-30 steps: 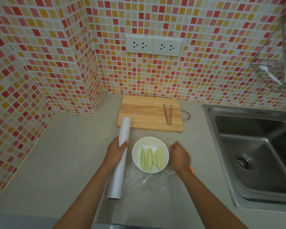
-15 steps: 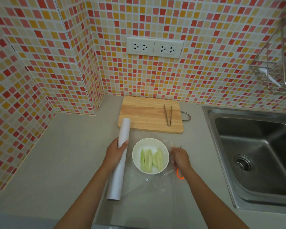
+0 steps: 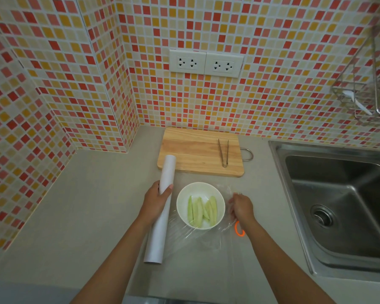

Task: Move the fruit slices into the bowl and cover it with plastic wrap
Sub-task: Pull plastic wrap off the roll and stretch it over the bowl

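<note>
From the head camera we look down on a grey countertop (image 3: 79, 205) set in a corner of red, orange and yellow mosaic tile. Our left hand (image 3: 155, 199) is wrapped around the white roll of plastic wrap (image 3: 161, 210), which lies on the counter just left of the bowl, its far end overlapping the near left corner of the wooden cutting board (image 3: 199, 151). The white bowl (image 3: 200, 205) sits between our two hands, with the pale green fruit slices (image 3: 202, 211) lying side by side inside it. A clear sheet of plastic wrap (image 3: 206, 240) spreads from the roll under and around the bowl toward us; the bowl's mouth looks uncovered. Our right hand (image 3: 240, 208), just right of the bowl, has its fingers curled and pinches a bunched edge of that sheet. A small orange ring-shaped object (image 3: 239, 229) lies on the counter at our right wrist; we cannot tell what it is. Metal tongs (image 3: 223, 152) rest on the right part of the board. A steel sink (image 3: 338, 207) fills the right side, and two white wall sockets (image 3: 206, 63) sit above the board.
</note>
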### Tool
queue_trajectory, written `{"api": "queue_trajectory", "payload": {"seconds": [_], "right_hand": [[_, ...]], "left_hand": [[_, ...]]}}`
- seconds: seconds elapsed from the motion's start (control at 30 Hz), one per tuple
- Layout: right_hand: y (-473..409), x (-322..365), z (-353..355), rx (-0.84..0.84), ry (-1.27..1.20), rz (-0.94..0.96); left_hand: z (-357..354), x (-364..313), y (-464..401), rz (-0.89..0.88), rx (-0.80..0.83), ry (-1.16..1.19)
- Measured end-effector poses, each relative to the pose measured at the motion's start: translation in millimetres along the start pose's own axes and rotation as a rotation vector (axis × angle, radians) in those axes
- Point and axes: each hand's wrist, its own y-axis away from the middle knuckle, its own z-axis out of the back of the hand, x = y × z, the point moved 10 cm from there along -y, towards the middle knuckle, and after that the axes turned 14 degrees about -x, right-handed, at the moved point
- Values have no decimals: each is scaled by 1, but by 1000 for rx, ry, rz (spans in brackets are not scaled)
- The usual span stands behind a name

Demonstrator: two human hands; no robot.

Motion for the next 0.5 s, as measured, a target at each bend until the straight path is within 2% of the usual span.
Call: {"api": "queue_trajectory", "payload": {"seconds": [0.13, 0.23, 0.3, 0.33, 0.43, 0.5], "right_hand": [[-3, 0, 9, -69, 84, 63], [1, 6, 30, -288, 150, 117], [14, 28, 44, -427, 58, 249], [24, 42, 44, -431, -19, 356], [56, 70, 11, -209, -84, 641], [67, 63, -17, -48, -36, 682]], "left_hand": [[2, 1, -1, -8, -7, -20], [3, 1, 0, -9, -15, -16], [4, 0, 2, -15, -17, -12], [3, 0, 3, -17, -18, -13], [3, -1, 4, -14, -24, -6], [3, -2, 4, -13, -26, 0]]}}
